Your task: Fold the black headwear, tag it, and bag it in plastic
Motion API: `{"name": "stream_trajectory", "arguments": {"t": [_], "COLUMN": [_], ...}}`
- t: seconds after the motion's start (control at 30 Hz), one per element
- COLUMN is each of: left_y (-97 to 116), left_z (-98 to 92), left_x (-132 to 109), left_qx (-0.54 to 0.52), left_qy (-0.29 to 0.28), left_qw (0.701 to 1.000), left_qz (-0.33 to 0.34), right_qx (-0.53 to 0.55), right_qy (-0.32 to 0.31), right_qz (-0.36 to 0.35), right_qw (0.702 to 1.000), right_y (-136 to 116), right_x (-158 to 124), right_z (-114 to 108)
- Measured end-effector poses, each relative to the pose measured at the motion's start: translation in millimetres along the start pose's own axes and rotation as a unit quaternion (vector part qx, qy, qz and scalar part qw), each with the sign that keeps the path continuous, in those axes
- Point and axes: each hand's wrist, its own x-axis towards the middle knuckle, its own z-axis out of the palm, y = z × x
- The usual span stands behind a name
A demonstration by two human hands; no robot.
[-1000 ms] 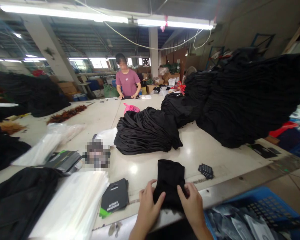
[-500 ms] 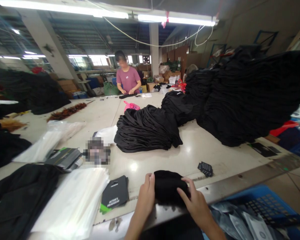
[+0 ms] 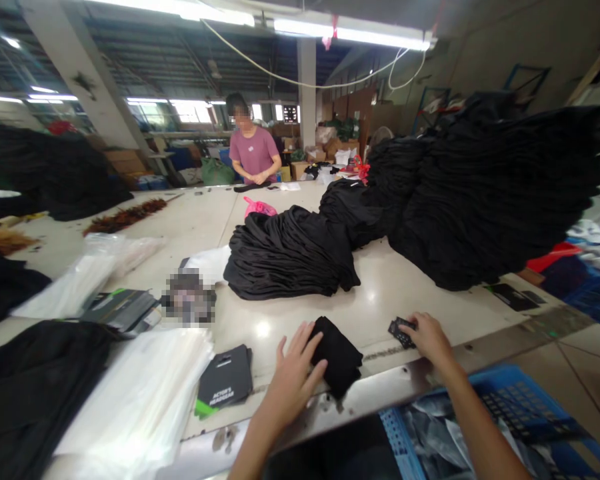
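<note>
My left hand [image 3: 294, 373] lies with fingers spread against the left side of a small folded black cloth [image 3: 339, 355] near the table's front edge. My right hand [image 3: 429, 337] has reached to the right and its fingers curl over a small stack of black cards [image 3: 399, 331] on the table [image 3: 380, 293]. A dark printed card [image 3: 225, 380] lies just left of my left hand.
Large heaps of black garments [image 3: 480, 193] and a smaller pile [image 3: 290, 257] fill the table's middle and right. Clear plastic bags [image 3: 135, 400] and black fabric [image 3: 25, 393] lie at left. A blue crate [image 3: 525, 400] stands below right. A person in a pink shirt [image 3: 253, 153] works at the far end.
The black cloth has been folded smaller. My right hand left it and moved right onto the stack of black cards; my left hand stays against the cloth.
</note>
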Motion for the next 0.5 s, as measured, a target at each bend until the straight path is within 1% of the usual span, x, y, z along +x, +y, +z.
{"name": "stream_trajectory", "arguments": {"t": [0.07, 0.13, 0.2, 0.27, 0.33, 0.4, 0.43, 0.5], "left_y": [-39.9, -80.3, -111.9, -128.2, -128.4, -115.8, -106.0, -81.9], "left_z": [-16.0, -25.2, -30.2, -34.9, -41.5, -48.7, -51.4, -52.5], "left_x": [-37.5, -77.0, -109.1, -129.0, -136.9, -135.3, -131.2, -116.4], "left_qx": [0.039, 0.092, 0.138, 0.168, 0.178, 0.174, 0.167, 0.139], "left_qy": [0.046, 0.071, 0.071, 0.068, 0.077, 0.113, 0.141, 0.218], "left_qw": [0.998, 0.992, 0.987, 0.983, 0.981, 0.978, 0.975, 0.965], "left_qz": [-0.032, -0.057, -0.035, 0.007, 0.03, 0.032, 0.033, 0.045], "right_qx": [0.021, 0.045, 0.067, 0.106, 0.155, 0.2, 0.221, 0.283], "right_qy": [0.006, 0.012, 0.009, 0.005, 0.002, 0.0, -0.001, -0.008], "right_qz": [-0.007, -0.008, -0.001, 0.028, 0.065, 0.095, 0.106, 0.127], "right_qw": [1.0, 0.999, 0.998, 0.994, 0.986, 0.975, 0.97, 0.951], "right_y": [7.7, 10.8, 12.4, 12.4, 8.2, -3.5, -12.9, -38.9], "right_x": [1.3, -1.1, -4.8, -8.5, -12.5, -18.0, -21.7, -31.2], "right_z": [1.8, 0.7, -4.2, -11.0, -17.9, -24.1, -26.8, -31.7]}}
